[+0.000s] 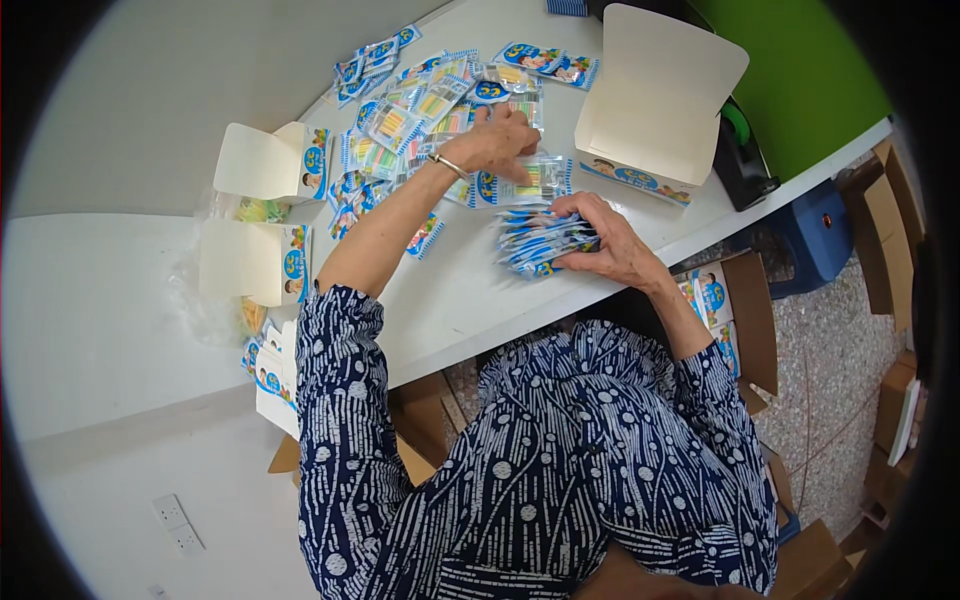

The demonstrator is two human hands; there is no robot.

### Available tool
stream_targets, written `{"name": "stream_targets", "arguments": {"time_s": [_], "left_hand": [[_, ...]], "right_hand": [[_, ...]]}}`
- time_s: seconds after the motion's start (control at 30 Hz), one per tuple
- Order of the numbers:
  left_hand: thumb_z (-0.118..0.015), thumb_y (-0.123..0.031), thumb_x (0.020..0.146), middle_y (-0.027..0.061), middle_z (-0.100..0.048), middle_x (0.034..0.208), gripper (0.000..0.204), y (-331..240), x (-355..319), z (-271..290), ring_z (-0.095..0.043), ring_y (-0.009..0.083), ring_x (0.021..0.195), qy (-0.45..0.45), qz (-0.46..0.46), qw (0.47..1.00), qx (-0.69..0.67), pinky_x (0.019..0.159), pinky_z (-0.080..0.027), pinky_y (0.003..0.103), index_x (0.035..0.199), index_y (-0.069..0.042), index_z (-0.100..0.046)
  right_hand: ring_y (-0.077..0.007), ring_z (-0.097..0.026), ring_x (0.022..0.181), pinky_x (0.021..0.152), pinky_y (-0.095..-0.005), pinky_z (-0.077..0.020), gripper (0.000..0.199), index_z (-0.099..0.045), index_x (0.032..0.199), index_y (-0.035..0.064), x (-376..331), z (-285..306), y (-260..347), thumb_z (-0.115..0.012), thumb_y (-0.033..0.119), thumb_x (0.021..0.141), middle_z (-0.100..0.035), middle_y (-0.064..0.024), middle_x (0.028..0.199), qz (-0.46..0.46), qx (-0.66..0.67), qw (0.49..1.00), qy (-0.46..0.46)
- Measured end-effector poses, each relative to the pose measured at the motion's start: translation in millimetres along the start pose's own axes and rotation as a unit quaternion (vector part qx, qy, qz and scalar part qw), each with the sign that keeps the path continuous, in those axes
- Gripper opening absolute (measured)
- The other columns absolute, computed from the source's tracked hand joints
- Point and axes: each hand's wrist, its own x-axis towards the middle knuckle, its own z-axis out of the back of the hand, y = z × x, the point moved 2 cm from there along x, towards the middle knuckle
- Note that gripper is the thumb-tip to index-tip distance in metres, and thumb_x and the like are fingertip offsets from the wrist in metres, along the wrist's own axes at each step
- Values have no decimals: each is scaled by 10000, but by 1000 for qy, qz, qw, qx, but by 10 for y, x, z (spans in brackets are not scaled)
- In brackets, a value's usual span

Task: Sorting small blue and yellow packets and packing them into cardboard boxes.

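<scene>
White tabletop (470, 290) fills the view from above, with a wall behind it and a speckled floor beside it. At its near edge the right hand (610, 240) is closed around a fanned stack of small flat packets (535, 243), fingers curled over the top and thumb beneath, pinning them against the table. Just beyond that grip, the left hand (497, 140), a thin bangle on its wrist, presses spread fingertips onto a single clear packet (525, 183); it is not closed around it. The packets look light, thin and glossy, likely slippery against one another, so a stack probably wants a firm pinch across its short edges. Each has a blue printed header and a clear pouch showing coloured sticks. Further out from the hands lies a loose heap of the same packets (420, 110). An open white carton (655, 100) stands beyond the right hand, and two smaller open boxes (265, 215) sit out past the left forearm.
</scene>
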Motion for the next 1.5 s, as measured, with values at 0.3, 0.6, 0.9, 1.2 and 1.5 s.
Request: {"name": "stream_targets", "arguments": {"time_s": [0.3, 0.6, 0.9, 1.2, 1.5], "left_hand": [[-755, -255, 673, 70, -602, 819, 302, -220, -227, -48, -566, 298, 916, -196, -93, 975, -37, 875, -400, 413, 853, -98, -571], [-743, -358, 672, 194, -662, 811, 440, 572, 336, 30, -608, 329, 714, -241, 176, 884, -361, 668, -476, 413, 821, 45, -648], [-690, -445, 754, 225, -670, 1101, 542, 256, 604, -15, -609, 434, 1087, -151, 275, 939, -142, 924, -436, 551, 1121, -57, -599], [-619, -245, 795, 183, -677, 1021, 403, -197, 234, -58, -628, 380, 989, -288, 27, 951, -111, 837, -391, 508, 1149, -70, -540], [-629, -291, 842, 199, -636, 1030, 429, -364, -370, -22, -614, 347, 883, -197, -60, 944, -256, 779, -491, 395, 1155, -3, -573]], "right_hand": [[-294, -536, 1115, 980, -375, -409, 547, -537, 1136, 55, -14, -8, -50, -797, 219, 684, -580, -104, 1173, 17, -12, 1000, -4], [-281, -544, 1066, 941, -368, -420, 525, -547, 1111, 63, 1, -12, -3, -794, 211, 672, -598, -90, 1132, 15, 1, 1000, -11], [-285, -531, 1108, 978, -370, -412, 539, -533, 1124, 64, -17, -1, -29, -794, 202, 673, -583, -88, 1162, 16, 0, 1000, -4], [-289, -529, 1115, 986, -370, -410, 551, -529, 1146, 64, -13, -30, -8, -788, 204, 680, -574, -96, 1173, 19, 6, 1000, -3], [-315, -522, 1075, 954, -386, -404, 564, -524, 1164, 87, -55, -38, -19, -793, 261, 700, -561, -107, 1135, -11, 20, 999, -23]]}}
